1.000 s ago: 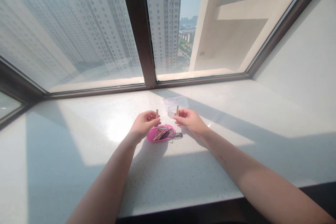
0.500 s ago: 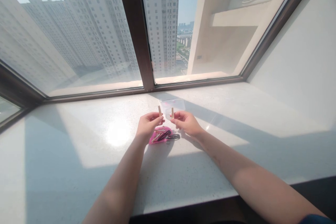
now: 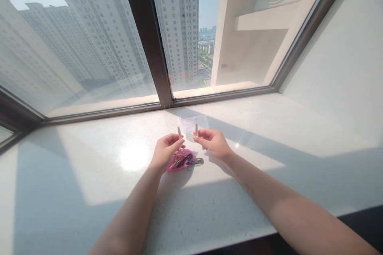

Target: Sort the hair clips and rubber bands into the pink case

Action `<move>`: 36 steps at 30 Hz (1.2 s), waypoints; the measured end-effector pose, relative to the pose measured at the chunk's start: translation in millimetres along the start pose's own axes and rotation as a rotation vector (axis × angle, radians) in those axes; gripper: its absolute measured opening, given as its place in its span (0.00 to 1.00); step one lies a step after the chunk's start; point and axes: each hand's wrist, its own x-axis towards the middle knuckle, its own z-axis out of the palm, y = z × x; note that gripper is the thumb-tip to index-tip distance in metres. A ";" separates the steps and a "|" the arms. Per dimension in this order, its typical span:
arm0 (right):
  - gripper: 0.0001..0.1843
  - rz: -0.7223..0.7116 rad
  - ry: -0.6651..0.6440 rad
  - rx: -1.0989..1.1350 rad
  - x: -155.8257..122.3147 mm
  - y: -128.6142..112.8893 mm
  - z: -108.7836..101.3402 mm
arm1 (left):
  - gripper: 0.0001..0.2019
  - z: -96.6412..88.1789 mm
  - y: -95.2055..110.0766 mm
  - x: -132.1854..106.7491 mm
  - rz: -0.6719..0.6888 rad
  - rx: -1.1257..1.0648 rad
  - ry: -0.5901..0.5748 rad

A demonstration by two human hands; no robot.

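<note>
Above the sill, my left hand (image 3: 168,148) pinches a slim gold-coloured hair clip (image 3: 180,132) between thumb and fingers; its tip leans left. A similar gold-coloured clip (image 3: 196,129) stands nearly upright in the pinch of my right hand (image 3: 214,142). The two clips are a short gap apart. Just below my left hand lies a small pink tray (image 3: 169,168) filled with several gold and dark clips. One dark clip (image 3: 196,161) juts out over the tray's right side. My fingers cover the lower ends of the held clips.
A clear plastic box (image 3: 202,121) with something pink in it sits behind my hands, near the window frame (image 3: 163,75). The pale speckled sill (image 3: 191,223) ends at a dark front edge. A white wall (image 3: 344,59) bounds it at the right.
My left hand has drifted slightly left and its clip tilts more to the left. The gap between the clips is a little wider. The whole view has shifted slightly.
</note>
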 end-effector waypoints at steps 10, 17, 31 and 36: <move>0.20 0.012 -0.039 -0.077 -0.9 -1.2 -0.3 | 0.12 9.5 -2.8 -1.7 -0.087 -0.017 0.003; 0.17 0.041 -0.100 -0.099 -3.3 -7.0 1.4 | 0.12 9.1 -8.7 0.4 -0.031 0.019 0.012; 0.16 0.016 -0.025 -0.111 -1.9 0.7 -0.1 | 0.12 6.8 -9.8 1.7 0.066 0.147 0.089; 0.16 0.028 -0.026 -0.105 -2.3 -2.0 0.1 | 0.11 6.5 -9.2 3.1 0.080 0.139 0.127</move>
